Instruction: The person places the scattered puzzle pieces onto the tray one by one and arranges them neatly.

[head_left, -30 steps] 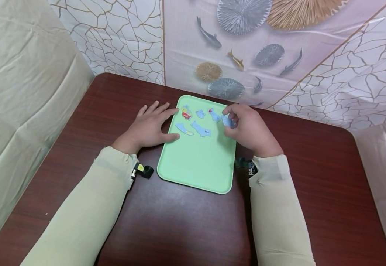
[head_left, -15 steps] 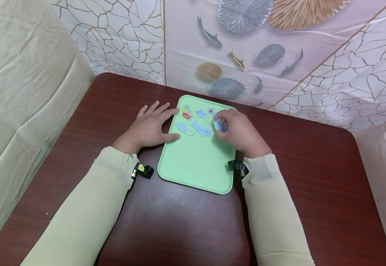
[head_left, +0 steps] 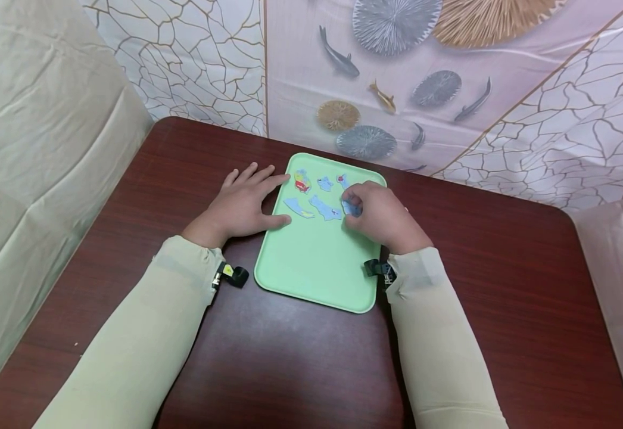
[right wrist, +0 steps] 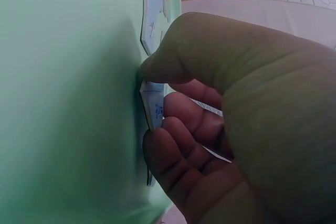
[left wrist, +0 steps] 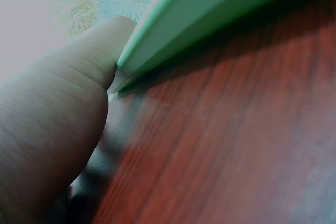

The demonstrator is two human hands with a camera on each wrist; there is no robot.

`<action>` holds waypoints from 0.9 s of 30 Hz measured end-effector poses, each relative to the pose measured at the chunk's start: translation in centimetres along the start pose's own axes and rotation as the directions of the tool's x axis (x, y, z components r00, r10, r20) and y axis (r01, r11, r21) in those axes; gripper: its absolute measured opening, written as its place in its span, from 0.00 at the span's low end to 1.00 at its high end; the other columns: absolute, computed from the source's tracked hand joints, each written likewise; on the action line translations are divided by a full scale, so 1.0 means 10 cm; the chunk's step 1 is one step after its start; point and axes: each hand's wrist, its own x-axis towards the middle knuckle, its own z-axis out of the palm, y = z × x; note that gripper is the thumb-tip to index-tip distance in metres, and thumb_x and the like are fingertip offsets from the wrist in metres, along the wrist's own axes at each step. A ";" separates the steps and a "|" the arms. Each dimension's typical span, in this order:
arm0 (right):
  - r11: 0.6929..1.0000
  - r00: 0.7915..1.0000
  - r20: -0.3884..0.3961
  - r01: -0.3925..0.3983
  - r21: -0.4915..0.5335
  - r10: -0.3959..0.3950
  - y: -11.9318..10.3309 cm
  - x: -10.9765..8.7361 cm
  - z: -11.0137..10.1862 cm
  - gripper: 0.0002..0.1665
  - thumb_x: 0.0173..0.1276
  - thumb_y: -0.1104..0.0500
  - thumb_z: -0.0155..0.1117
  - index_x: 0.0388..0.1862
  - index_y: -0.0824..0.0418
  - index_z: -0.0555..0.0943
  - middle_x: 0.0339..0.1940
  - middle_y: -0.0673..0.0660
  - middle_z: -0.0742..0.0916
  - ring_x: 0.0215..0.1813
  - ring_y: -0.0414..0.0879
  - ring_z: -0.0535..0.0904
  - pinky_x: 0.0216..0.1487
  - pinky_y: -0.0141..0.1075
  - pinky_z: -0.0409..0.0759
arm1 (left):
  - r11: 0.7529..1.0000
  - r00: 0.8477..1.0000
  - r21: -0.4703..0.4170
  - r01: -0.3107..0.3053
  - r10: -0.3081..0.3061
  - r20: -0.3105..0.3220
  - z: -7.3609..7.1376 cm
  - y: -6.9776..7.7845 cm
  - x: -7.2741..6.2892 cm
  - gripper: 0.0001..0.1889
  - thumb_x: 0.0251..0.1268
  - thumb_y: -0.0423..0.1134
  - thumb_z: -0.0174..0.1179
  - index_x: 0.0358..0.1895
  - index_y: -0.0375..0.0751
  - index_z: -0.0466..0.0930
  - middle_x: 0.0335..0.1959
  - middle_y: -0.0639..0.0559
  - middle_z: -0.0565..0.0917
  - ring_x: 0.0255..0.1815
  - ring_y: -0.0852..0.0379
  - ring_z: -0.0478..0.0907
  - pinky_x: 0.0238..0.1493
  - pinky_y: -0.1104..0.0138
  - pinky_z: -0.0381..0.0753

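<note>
My right hand pinches a light-blue puzzle piece between thumb and curled fingers, low over the right side of a green tray. Another blue piece with a red patch is partly hidden behind that hand. To its left lie a small blue piece and a red, yellow and blue piece. Below them are a wide blue piece and a curved blue piece with a yellow tip. My left hand spreads over the tray's left edge, thumb and a fingertip touching the rim.
The tray rests on a dark red-brown wooden table. A patterned cloth hangs behind the table's far edge. Pale cloth covers the left side. Each wrist wears a small black camera.
My right hand has moved left and slightly toward me with its puzzle piece, now close to the wide blue piece. My left hand stays in place.
</note>
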 end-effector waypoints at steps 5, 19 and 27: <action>1.000 1.000 0.011 -0.012 -0.015 0.012 -0.01 0.00 0.00 0.22 0.67 0.64 0.74 0.60 0.63 0.89 0.52 0.60 0.88 0.55 0.55 0.84 0.63 0.50 0.84 | 1.000 1.000 0.003 0.001 -0.001 0.001 -0.01 0.01 0.00 0.51 0.71 0.75 0.67 0.92 0.71 0.57 0.96 0.50 0.52 0.98 0.39 0.38 0.93 0.34 0.36; 1.000 1.000 0.017 -0.014 -0.023 0.014 -0.01 -0.02 -0.02 0.21 0.68 0.62 0.74 0.60 0.62 0.89 0.54 0.59 0.90 0.58 0.54 0.86 0.66 0.50 0.85 | 1.000 1.000 0.006 0.006 -0.006 0.001 -0.01 0.02 0.00 0.51 0.71 0.75 0.67 0.92 0.71 0.57 0.96 0.50 0.52 0.98 0.39 0.38 0.93 0.34 0.36; 1.000 1.000 0.022 -0.013 -0.006 0.013 0.00 -0.02 -0.03 0.22 0.69 0.61 0.76 0.61 0.62 0.89 0.56 0.59 0.90 0.60 0.54 0.86 0.68 0.51 0.84 | 1.000 1.000 0.009 0.006 -0.006 0.001 -0.01 0.02 -0.01 0.51 0.71 0.74 0.67 0.92 0.70 0.57 0.96 0.49 0.52 0.98 0.39 0.38 0.93 0.34 0.36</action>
